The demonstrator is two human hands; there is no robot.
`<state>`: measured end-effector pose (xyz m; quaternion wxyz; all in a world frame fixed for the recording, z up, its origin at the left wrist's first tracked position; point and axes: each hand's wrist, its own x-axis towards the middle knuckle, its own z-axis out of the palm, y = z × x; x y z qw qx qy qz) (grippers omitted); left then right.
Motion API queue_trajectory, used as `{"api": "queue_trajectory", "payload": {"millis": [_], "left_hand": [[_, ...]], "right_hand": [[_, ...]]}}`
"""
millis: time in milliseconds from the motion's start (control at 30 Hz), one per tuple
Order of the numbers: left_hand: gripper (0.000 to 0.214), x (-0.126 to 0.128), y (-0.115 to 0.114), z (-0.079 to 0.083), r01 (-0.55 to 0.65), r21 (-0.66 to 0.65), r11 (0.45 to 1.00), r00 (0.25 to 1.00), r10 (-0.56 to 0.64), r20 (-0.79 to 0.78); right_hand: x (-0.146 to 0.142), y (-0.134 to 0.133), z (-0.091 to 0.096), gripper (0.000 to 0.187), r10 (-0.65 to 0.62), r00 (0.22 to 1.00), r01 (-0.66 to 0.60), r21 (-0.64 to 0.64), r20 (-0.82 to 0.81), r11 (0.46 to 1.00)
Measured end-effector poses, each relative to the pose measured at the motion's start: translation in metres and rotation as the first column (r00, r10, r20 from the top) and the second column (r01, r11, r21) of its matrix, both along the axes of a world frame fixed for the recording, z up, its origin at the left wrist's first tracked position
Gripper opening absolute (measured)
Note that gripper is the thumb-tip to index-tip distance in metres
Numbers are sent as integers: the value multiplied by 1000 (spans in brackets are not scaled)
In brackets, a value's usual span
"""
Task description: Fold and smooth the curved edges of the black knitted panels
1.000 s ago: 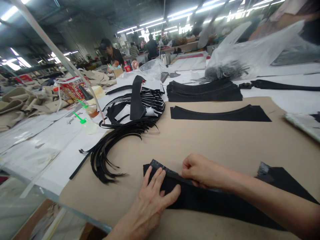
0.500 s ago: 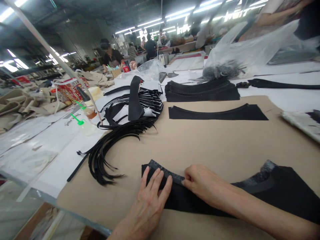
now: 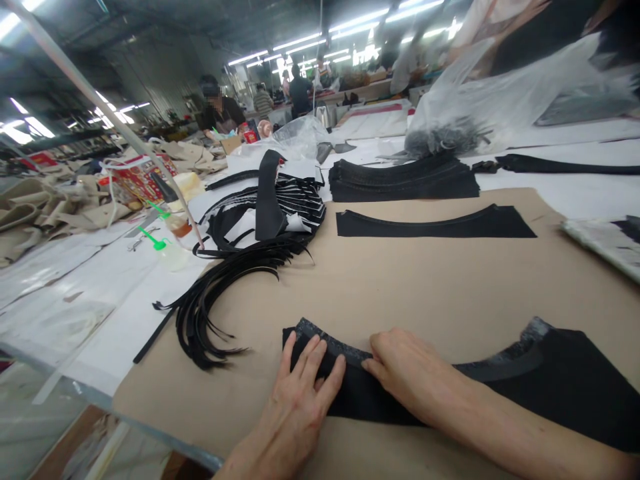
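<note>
Well, a black fabric panel lies on brown kraft paper, under the left hand and the right hand. The left lies open, fingers spread and pressing down, while the right, loosely curled, rests against a grey-flecked edge strip; neither pinches anything. A bundle of black strips lies well to the left.

Matt black cloth on smooth brown paper
Far right, a glossy clear plastic bag
</note>
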<state>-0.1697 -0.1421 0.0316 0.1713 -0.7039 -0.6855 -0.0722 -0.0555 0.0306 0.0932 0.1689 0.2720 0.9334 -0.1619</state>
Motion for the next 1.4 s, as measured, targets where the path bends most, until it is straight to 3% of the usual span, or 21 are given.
{"api": "queue_trajectory", "payload": {"millis": [200,333,400,533,700,867,1067,1400], "left_hand": [[44,11,10,18,-102,62,993,952,79,295],[44,29,24,22,7,32,999,894,-20,447],[45,35,29,14,63,42,997,902,-75,425],[45,36,30,-2,110,137,985,968,-137,212],[47,32,30,-2,153,116,981,982,-164,98],[43,36,31,-1,107,152,983,985,-126,120],[43,38,32,0,106,143,984,990,-118,83],[45,38,27,-16,70,96,993,993,-78,84]], "right_hand": [[7,0,-6,21,27,999,-25,35,-38,999],[12,-1,-12,23,40,997,-37,45,-61,998],[14,1,-9,23,22,998,-19,46,-61,999],[28,18,11,23,33,998,-33,-1,-55,999],[60,56,34,29,122,992,-120,-71,16,990],[86,77,24,28,161,985,-167,-99,-69,981],[97,77,6,25,146,980,-154,-55,-136,986],[93,72,11,28,167,985,-167,-12,-39,986]]}}
